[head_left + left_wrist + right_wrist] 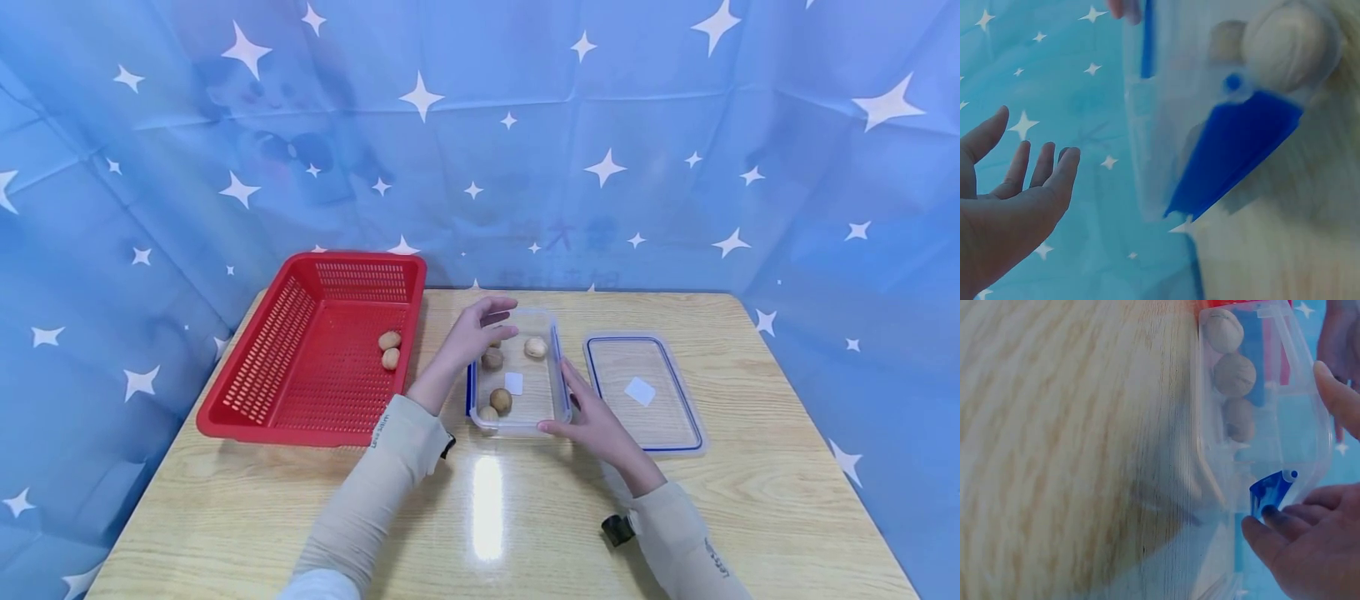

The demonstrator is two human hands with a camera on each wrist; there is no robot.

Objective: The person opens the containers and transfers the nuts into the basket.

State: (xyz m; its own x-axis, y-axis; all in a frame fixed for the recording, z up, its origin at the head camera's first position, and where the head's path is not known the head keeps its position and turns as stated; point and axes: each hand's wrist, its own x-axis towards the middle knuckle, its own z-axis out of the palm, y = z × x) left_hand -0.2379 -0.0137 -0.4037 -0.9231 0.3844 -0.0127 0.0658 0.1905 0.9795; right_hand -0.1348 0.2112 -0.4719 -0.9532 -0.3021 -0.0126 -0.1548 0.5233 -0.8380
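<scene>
Head view: pale wood-grain table (750, 500) against a blue cloth backdrop (510, 150) printed with white four-pointed stars. Mid-table, a clear rectangular plastic container (517, 430) with blue side clips, uncovered; inside, several round, tan-brown, walnut-like pieces (536, 347), most along its left side, one pale one farther right, plus a small white square (513, 383) on the floor. Left hand (480, 327) above the container's far left part, fingers lightly bent and well apart from the thumb; left wrist view shows the fingers spread, nothing in them. Right hand (594, 417) at the container's right side, thumb at the near right corner, a finger laid along the right wall, wide gap between the two; touching, not wrapped round. Right wrist view: three pieces in a row seen through the clear wall, fingertips beside a blue clip (1270, 490). To the left, a red perforated plastic basket (322, 358) with two more pieces, touching or nearly so, by its right wall. Just right of the container, a clear rectangular plastic lid (630, 425) with blue edging, lying flat. Both forearms in beige sleeves (360, 500).
</scene>
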